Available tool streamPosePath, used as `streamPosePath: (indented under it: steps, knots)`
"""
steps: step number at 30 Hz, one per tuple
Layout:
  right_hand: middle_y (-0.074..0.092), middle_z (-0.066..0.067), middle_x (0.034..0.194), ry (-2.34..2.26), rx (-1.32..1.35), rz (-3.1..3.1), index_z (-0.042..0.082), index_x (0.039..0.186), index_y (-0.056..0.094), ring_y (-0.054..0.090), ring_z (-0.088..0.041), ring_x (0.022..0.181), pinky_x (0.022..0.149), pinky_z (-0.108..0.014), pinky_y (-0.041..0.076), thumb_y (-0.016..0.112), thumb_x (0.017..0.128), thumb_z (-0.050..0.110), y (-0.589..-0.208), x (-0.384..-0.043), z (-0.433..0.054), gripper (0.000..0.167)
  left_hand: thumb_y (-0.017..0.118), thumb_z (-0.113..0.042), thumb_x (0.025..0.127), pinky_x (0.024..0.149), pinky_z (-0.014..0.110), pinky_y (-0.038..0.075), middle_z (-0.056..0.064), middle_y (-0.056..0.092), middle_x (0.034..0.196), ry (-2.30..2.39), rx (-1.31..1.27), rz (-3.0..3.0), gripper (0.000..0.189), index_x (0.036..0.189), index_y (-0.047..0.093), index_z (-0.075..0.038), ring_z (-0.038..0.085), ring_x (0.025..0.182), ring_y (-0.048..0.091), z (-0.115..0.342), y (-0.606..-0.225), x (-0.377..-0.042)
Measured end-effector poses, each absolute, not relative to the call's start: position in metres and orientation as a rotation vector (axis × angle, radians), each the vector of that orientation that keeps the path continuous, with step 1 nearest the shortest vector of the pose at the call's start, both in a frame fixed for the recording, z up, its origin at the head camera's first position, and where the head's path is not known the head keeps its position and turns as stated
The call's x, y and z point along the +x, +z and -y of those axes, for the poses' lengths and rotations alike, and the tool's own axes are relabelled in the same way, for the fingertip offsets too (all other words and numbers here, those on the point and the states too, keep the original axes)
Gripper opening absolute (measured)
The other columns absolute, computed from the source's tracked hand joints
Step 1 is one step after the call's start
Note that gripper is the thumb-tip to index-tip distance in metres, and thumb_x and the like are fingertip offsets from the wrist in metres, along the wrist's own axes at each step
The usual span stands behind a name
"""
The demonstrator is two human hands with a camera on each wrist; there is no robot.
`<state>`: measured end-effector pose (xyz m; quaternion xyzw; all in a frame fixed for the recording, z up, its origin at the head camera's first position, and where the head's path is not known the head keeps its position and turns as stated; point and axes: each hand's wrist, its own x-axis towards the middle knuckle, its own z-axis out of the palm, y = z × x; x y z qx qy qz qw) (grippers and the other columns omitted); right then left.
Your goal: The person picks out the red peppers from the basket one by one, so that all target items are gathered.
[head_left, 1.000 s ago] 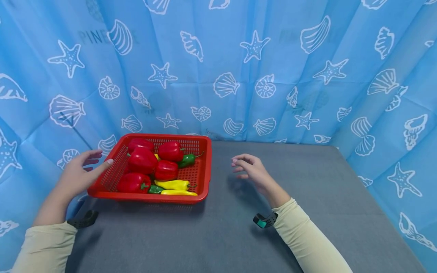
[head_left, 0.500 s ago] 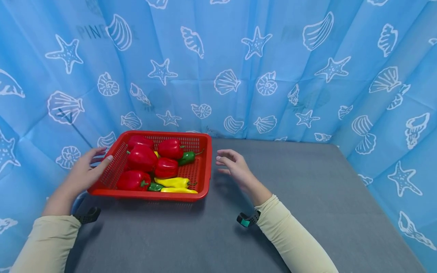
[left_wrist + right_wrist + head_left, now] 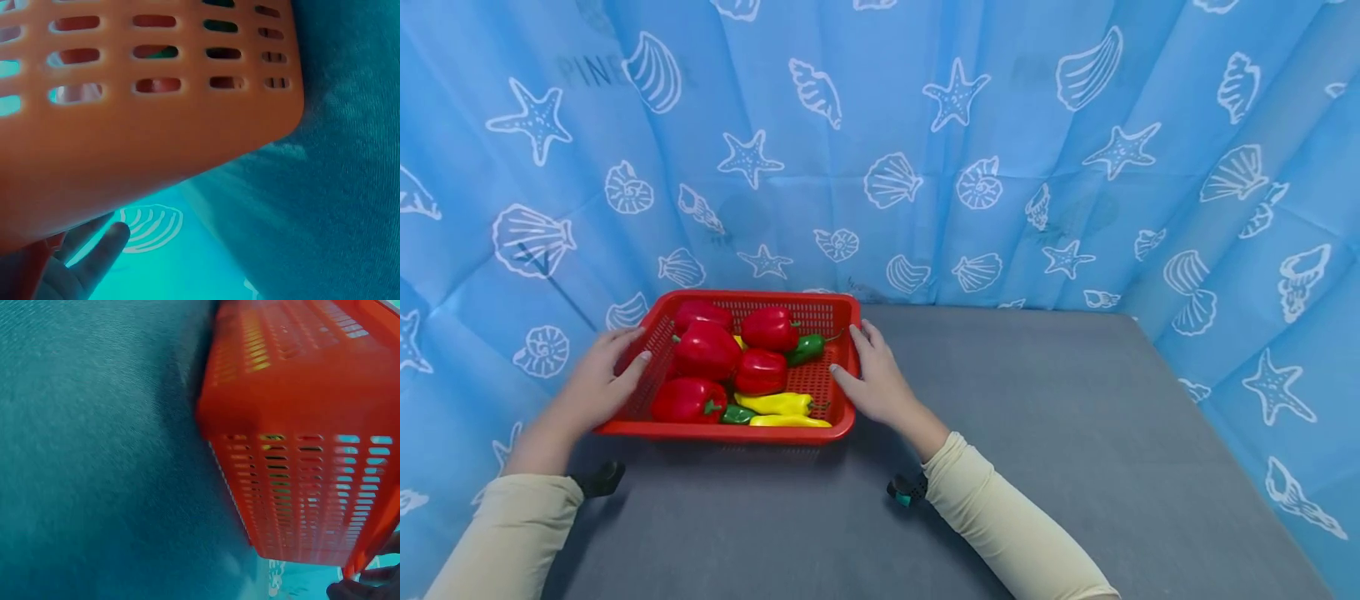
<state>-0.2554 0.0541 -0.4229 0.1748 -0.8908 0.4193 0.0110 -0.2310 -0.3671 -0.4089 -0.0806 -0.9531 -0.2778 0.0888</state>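
A red plastic basket (image 3: 730, 431) with slotted walls holds several glossy red bell peppers (image 3: 706, 352), two long yellow peppers (image 3: 778, 404) and green peppers (image 3: 807, 349). My left hand (image 3: 597, 385) is at the basket's left side, thumb over the rim and fingers outside it. On the opposite side my right hand (image 3: 880, 385) holds the right rim between thumb and fingers. In the left wrist view the basket's slotted wall (image 3: 144, 125) fills the top, with left fingers (image 3: 103, 253) below. Right fingertips (image 3: 350, 589) meet the rim in the right wrist view.
The basket stands on the left part of a grey cloth-covered table (image 3: 1037, 417). Behind and around it hangs a blue curtain (image 3: 850, 108) with white shells and starfish. Dark bands (image 3: 601, 479) show under both wrists.
My right hand has moved left from over the table to the basket's right rim. The left hand has moved slightly in over the left rim. The basket has hardly moved.
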Motion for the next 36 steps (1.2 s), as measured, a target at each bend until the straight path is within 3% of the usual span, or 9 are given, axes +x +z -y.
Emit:
streamPosePath:
  steps: [9, 17, 23, 36]
  knots:
    - [0.014, -0.013, 0.179, 0.986, 0.543, 2.928, 0.006, 0.168, 0.025, 0.021, -0.037, 0.163, 0.112, -0.062, 0.050, 0.067, 0.099, 0.041, -0.416, -0.253, -0.044, 0.088, 0.064, -0.027, 0.106, 0.093, 0.076, 0.052, 0.036, 0.022, 0.169, -0.759, -0.273, 2.990, 0.081, 0.166, 0.019, 0.002, 0.063, 0.144, 0.032, 0.372, -0.404, -0.234]
    - [0.006, -0.011, 0.180, 0.754, 0.568, 3.062, 0.007, 0.170, 0.015, 0.006, -0.036, 0.167, 0.126, -0.060, 0.034, 0.068, 0.096, 0.052, -0.413, -0.253, -0.039, 0.102, 0.057, -0.034, 0.109, 0.101, 0.079, 0.044, 0.033, 0.004, 0.174, -0.774, -0.311, 3.094, 0.087, 0.169, 0.001, -0.005, 0.063, 0.153, 0.016, 0.378, -0.405, -0.232]
    - [0.008, -0.011, 0.180, 0.677, 0.558, 3.083, 0.007, 0.170, 0.013, 0.008, -0.036, 0.167, 0.132, -0.058, 0.024, 0.064, 0.098, 0.053, -0.413, -0.254, -0.038, 0.100, 0.050, -0.032, 0.111, 0.114, 0.084, 0.023, 0.032, -0.001, 0.174, -0.751, -0.313, 3.082, 0.081, 0.167, 0.001, 0.000, 0.061, 0.158, 0.004, 0.376, -0.410, -0.231]
    - [0.008, -0.011, 0.180, 0.542, 0.575, 3.099, 0.006, 0.170, 0.012, 0.009, -0.035, 0.167, 0.134, -0.056, 0.016, 0.054, 0.102, 0.054, -0.410, -0.254, -0.037, 0.093, 0.055, -0.035, 0.108, 0.125, 0.078, 0.003, 0.035, 0.004, 0.172, -0.521, -0.291, 3.100, 0.086, 0.165, 0.005, 0.008, 0.059, 0.159, -0.003, 0.370, -0.405, -0.229]
